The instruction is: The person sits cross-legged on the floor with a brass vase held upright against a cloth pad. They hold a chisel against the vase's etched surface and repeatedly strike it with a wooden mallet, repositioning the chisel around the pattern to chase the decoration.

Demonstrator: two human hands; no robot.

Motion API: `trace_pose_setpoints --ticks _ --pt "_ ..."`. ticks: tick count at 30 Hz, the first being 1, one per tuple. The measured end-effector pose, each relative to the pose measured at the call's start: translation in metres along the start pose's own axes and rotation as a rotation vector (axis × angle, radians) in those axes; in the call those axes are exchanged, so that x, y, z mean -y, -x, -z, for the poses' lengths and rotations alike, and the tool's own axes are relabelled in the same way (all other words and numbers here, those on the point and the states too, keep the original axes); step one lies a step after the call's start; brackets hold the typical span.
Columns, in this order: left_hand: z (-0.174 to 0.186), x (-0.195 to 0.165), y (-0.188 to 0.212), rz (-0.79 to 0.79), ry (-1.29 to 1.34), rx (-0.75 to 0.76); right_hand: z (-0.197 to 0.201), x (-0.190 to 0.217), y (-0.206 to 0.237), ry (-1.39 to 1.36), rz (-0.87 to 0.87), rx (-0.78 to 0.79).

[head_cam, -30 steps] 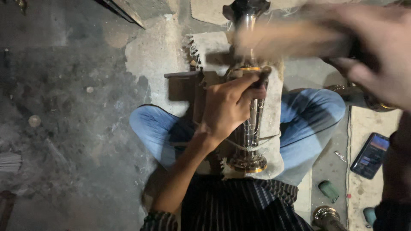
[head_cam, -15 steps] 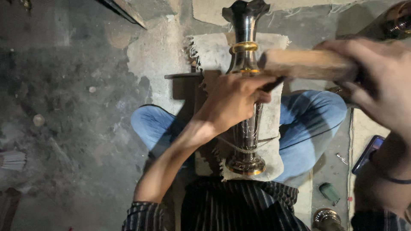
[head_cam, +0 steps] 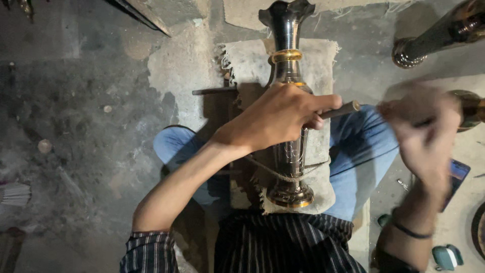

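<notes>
1. The right hand [head_cam: 422,129], which half a second ago stood level with the metal vase's [head_cam: 289,121] gold band holding a wooden mallet, has swung down to the right of the vase's body; it is motion-blurred, so I cannot tell whether its fingers are closed, and the mallet is not discernible now.
2. The left hand [head_cam: 275,119] has stayed over the vase's middle, fingers clamped on a thin dark rod, likely a chisel [head_cam: 339,109], whose tip juts out to the right of the vase.
3. That change reads as the blurred tail of a hammering swing, judged from the two earlier views.
4. The vase lies lengthwise on a cloth-covered block [head_cam: 242,63] between the person's knees, its base nearest the body and its flared mouth farthest away; a cord [head_cam: 275,174] crosses its lower body.
5. Open room: bare floor left of the vase. To the right of it the space is crowded by another metal vessel [head_cam: 444,35], a phone [head_cam: 457,174] and small items.
</notes>
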State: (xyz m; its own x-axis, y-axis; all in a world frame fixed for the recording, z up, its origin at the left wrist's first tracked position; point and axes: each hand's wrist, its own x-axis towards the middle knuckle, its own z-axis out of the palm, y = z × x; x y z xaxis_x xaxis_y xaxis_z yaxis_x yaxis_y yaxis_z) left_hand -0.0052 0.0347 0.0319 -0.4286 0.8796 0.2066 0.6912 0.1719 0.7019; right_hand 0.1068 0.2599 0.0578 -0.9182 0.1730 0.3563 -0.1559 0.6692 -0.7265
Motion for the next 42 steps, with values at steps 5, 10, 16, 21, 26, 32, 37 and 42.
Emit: trace_pose_setpoints --ticks 5,10,16,21,26,32,37,42 --pt "0.003 0.0 -0.004 -0.013 0.037 0.047 -0.004 -0.043 0.041 -0.361 -0.292 -0.199" --pt "0.009 0.0 -0.016 -0.188 0.035 -0.028 -0.032 -0.059 0.071 -0.141 -0.278 -0.028" --pt "0.025 0.001 -0.035 -0.04 0.037 0.273 -0.04 -0.04 0.07 -0.134 -0.552 -0.086" --pt "0.031 -0.003 -0.042 -0.045 0.032 0.339 -0.018 -0.042 0.081 -0.292 -0.359 -0.227" --pt "0.028 -0.002 -0.044 -0.022 -0.013 0.376 -0.03 -0.059 0.098 -0.559 -0.336 -0.448" --pt "0.02 0.002 -0.037 -0.145 -0.042 0.236 -0.036 -0.058 0.099 -0.149 -0.285 -0.208" --pt "0.014 0.003 -0.027 -0.063 -0.079 0.193 -0.027 -0.044 0.071 -0.236 -0.364 -0.269" --pt "0.006 0.001 -0.004 -0.037 -0.051 0.003 -0.003 -0.039 0.028 -0.053 -0.07 -0.004"
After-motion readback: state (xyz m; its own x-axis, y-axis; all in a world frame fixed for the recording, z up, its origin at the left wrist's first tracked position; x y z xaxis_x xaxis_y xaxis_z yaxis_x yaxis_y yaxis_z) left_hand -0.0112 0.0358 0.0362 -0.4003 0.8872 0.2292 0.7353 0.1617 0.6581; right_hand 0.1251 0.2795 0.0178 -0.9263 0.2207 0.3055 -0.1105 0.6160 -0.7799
